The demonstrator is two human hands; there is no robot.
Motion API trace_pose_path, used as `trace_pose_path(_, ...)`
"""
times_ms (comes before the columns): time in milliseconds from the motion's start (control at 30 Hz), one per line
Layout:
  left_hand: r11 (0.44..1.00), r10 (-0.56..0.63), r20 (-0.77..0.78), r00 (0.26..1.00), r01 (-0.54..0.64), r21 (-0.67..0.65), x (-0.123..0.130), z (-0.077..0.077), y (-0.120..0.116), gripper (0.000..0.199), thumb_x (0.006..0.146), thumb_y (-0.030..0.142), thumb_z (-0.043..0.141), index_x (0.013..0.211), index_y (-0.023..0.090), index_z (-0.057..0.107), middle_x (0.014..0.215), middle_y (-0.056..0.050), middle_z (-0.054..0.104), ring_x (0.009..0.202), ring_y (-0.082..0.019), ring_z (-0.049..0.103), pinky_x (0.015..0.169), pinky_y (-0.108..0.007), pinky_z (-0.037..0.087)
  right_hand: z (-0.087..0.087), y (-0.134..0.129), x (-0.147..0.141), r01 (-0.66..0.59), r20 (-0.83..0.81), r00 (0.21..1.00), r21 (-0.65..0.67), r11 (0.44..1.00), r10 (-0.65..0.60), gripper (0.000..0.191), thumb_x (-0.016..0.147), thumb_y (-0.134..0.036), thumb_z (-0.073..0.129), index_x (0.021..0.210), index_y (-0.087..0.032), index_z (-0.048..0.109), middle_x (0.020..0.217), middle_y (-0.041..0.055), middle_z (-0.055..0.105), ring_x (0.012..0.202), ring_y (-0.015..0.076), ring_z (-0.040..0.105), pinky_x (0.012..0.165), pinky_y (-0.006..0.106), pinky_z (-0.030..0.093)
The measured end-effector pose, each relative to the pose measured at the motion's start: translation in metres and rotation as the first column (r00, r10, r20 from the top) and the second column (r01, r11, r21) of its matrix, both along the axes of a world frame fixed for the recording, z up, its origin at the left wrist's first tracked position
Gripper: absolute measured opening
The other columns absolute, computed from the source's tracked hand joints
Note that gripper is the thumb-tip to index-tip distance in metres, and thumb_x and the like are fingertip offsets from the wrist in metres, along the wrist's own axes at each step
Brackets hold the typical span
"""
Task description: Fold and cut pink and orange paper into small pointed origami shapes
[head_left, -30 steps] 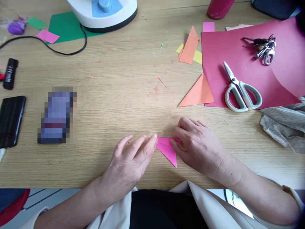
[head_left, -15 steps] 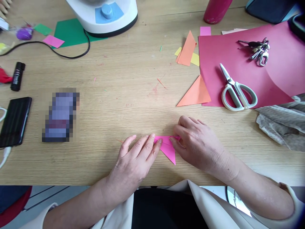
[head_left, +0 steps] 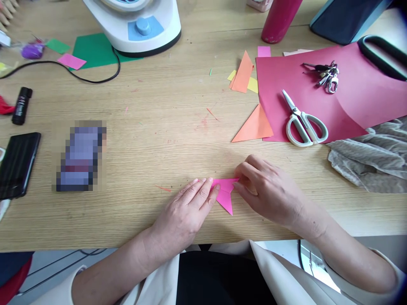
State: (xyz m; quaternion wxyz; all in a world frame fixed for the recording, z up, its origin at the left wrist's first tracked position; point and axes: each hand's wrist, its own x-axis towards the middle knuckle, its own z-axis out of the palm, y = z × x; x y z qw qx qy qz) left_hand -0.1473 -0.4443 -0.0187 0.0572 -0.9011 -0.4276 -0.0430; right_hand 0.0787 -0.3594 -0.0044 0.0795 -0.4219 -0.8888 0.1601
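A small folded pink paper lies on the wooden table near its front edge, one point directed toward me. My left hand rests palm down, its fingertips pressing on the paper's left part and hiding it. With thumb and forefinger, my right hand pinches the paper's right corner. Above my right hand is an orange paper triangle, and a folded orange piece lies farther back on yellow paper.
White-handled scissors and keys lie on a dark pink sheet at right, beside a grey cloth. Phones, a glue stick and a cable are at left. A white appliance stands behind.
The fingers of my left hand have come closer together on the paper. My right hand has shifted slightly right, still at the paper's right corner. The camera view has shifted a little.
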Motion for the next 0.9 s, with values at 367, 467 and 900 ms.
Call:
trace_pose_path(367,0.993,0.085,0.0,0.996,-0.085,-0.078,0.011,-0.002,0.002,0.05,0.094,0.019,0.052,0.145,0.019,0.051,0.137,-0.012,0.06,0.12,-0.026,0.057,0.112,-0.044,0.042,-0.018,-0.06,0.011,-0.101,-0.069,0.991,0.218,0.971,0.118,0.037,0.097,-0.018,0.055,0.134,-0.013,0.056,0.104,0.0121,0.061,0.088,0.0233,0.054,0.074,0.039,0.043)
trace_pose_path(467,0.987,0.136,0.024,0.99,-0.134,-0.09,0.015,0.0,-0.001,0.048,0.096,0.028,0.053,0.143,0.017,0.053,0.139,-0.013,0.058,0.12,-0.028,0.055,0.111,-0.045,0.041,-0.017,-0.059,0.007,-0.111,-0.042,0.991,0.233,0.966,0.124,0.037,0.098,-0.021,0.054,0.134,-0.012,0.057,0.104,0.0122,0.062,0.085,0.0227,0.053,0.073,0.039,0.042)
trace_pose_path(900,0.976,0.187,0.069,0.98,-0.177,-0.123,0.014,-0.008,-0.008,0.069,0.092,0.057,0.055,0.149,0.019,0.046,0.146,-0.013,0.052,0.124,-0.029,0.048,0.113,-0.049,0.033,-0.015,-0.061,0.005,-0.085,0.081,0.995,0.288,0.954,0.065,0.044,0.1,-0.03,0.05,0.134,-0.003,0.057,0.097,0.0128,0.063,0.082,0.0239,0.05,0.072,0.039,0.039)
